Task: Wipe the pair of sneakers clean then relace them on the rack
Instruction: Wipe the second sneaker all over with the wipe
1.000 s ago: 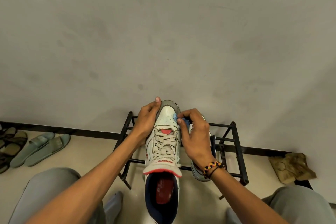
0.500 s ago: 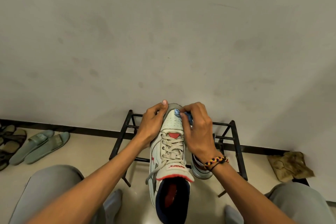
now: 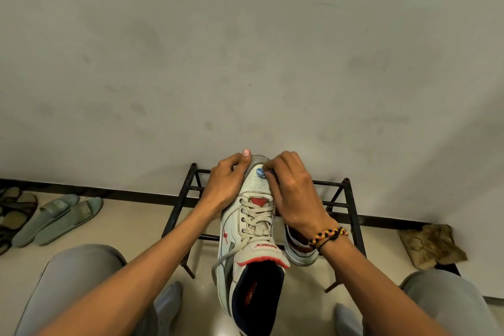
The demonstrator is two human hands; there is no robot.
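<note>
Since 1 second ago our right hand (image 3: pixel 293 194) slid its pinched blue cloth (image 3: pixel 260 172) toeward. Our left hand (image 3: pixel 227 187) grips the sneaker (image 3: pixel 252 229); tongue writing is unreadable. Green slides (image 3: pixel 58 217) lie left.

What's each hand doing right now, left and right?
Left hand: grips the toe of the white lace-up sneaker, fingers curled round it.
Right hand: pinches a small blue wiping cloth against the sneaker's toe.

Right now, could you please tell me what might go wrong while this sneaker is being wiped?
1. The loose lace end dangles off the sneaker and could snag on the rack.
2. The right hand pinches only a small blue wipe; it may slip out.
3. The second sneaker overhangs the rack edge and might be knocked off.
</note>
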